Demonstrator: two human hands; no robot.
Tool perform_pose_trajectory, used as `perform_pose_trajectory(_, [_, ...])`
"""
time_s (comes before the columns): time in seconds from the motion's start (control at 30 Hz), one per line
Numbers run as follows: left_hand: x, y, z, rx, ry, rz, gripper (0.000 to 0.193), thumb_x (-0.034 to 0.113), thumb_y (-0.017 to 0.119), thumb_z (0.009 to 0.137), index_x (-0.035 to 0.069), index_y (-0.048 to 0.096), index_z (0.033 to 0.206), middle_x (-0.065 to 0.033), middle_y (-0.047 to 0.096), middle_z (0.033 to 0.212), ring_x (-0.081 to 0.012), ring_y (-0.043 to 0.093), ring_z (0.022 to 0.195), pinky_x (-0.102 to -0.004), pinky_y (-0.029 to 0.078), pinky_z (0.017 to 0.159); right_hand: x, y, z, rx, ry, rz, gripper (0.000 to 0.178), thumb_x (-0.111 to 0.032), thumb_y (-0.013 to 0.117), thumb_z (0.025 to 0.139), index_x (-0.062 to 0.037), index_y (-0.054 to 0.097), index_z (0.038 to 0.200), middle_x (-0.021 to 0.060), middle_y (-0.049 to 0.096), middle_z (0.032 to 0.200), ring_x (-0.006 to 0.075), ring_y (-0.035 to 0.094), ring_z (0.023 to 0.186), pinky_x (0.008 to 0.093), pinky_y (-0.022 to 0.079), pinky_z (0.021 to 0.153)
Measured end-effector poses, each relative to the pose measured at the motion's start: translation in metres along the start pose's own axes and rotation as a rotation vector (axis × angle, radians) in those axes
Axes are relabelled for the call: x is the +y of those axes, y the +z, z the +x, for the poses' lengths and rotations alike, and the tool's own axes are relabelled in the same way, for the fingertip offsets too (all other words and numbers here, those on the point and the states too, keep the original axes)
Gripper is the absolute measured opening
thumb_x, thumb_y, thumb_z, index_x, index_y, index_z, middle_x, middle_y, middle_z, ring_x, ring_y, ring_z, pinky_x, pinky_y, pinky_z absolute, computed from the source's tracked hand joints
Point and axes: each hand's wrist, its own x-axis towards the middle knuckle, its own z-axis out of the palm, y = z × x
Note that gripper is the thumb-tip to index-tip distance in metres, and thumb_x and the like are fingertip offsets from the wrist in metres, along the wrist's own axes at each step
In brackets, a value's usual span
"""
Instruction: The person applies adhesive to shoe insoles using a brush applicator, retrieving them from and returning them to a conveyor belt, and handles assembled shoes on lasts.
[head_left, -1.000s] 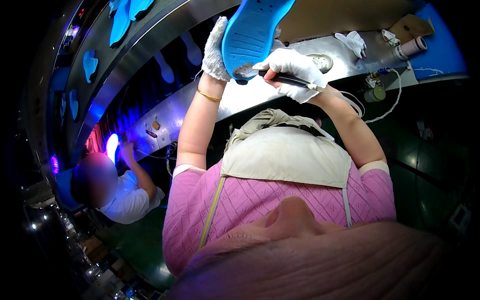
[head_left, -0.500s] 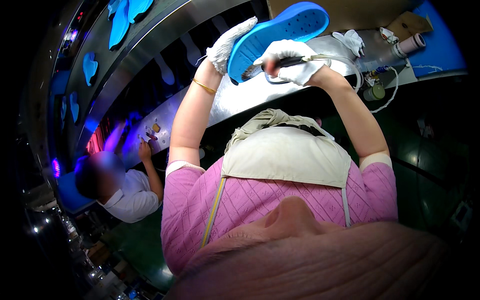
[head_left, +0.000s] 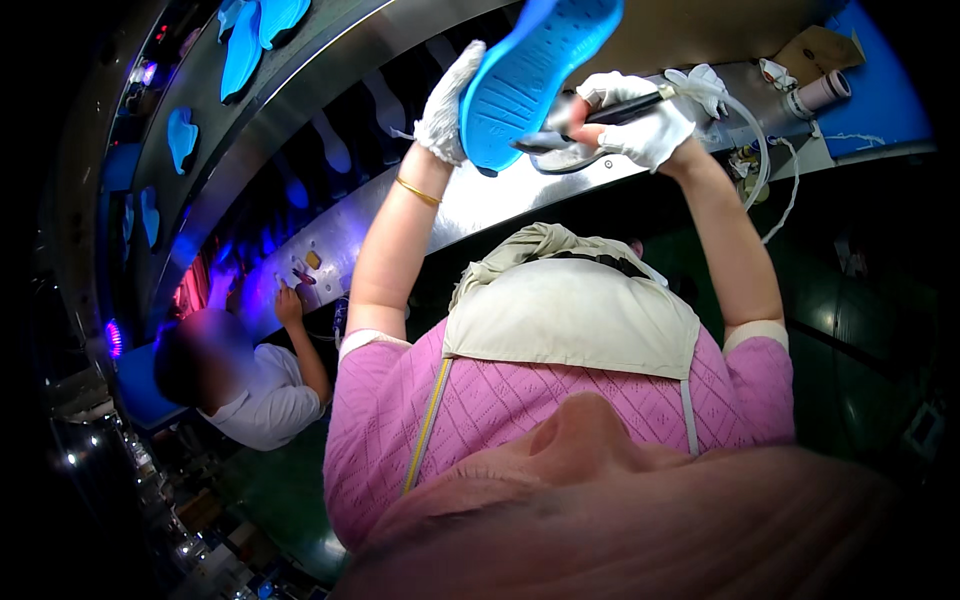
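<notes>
My left hand (head_left: 447, 105), in a white glove, holds a blue shoe sole (head_left: 535, 75) up in front of me with its ribbed underside facing me. My right hand (head_left: 640, 122), also gloved, grips a dark pen-like tool (head_left: 600, 118) whose tip touches the sole's lower edge. A thin white hose (head_left: 755, 120) runs from the tool toward the bench on the right.
A curved steel bench (head_left: 500, 195) runs below my hands. Several blue soles (head_left: 255, 40) lie on the conveyor at upper left. A co-worker in a white shirt (head_left: 265, 400) sits at lower left. A pinkish tube (head_left: 822, 92) and cardboard (head_left: 815, 50) lie at upper right.
The sole has tilted and shifted right, from pointing up at the centre to slanting toward the upper right. My right hand and tool moved right with it. The co-worker lowered an arm.
</notes>
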Motion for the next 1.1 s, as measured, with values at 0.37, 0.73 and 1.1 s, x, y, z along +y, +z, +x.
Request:
perform_pose_trajectory(0.37, [-0.031,-0.004,-0.004,-0.138,0.206,-0.238,0.087,0.067,0.036,0.087,0.002,0.030,0.144,-0.0261,0.040,0.139,-0.0393,0.047,0.123,-0.0485,0.039,0.104,0.009,0.061,0.000,0.087,-0.002,0.247,0.007,-0.002,0.070,0.079,0.0003,0.067,0.085,0.0079,0.066,0.085,0.0133,0.064,0.068,0.0258,0.051,0.063])
perform_pose_trajectory(0.73, [-0.037,-0.001,-0.011,-0.157,0.200,-0.315,0.077,0.062,0.037,0.091,0.004,0.036,0.141,-0.0222,0.046,0.136,-0.0354,0.051,0.120,-0.0482,0.040,0.103,0.001,0.058,0.013,0.162,-0.053,0.254,0.014,-0.004,0.074,0.078,-0.0002,0.067,0.090,0.0076,0.069,0.084,0.0116,0.064,0.068,0.0241,0.054,0.063])
perform_pose_trajectory(1.1, [-0.046,0.007,-0.034,-0.054,0.080,-0.185,0.074,0.059,0.038,0.092,0.002,0.038,0.139,-0.0213,0.051,0.131,-0.0331,0.058,0.112,-0.0490,0.047,0.096,0.003,-0.036,0.066,0.676,-0.051,0.051,0.010,-0.006,0.072,0.081,-0.0014,0.068,0.089,0.0065,0.068,0.076,0.0113,0.063,0.064,0.0223,0.051,0.060])
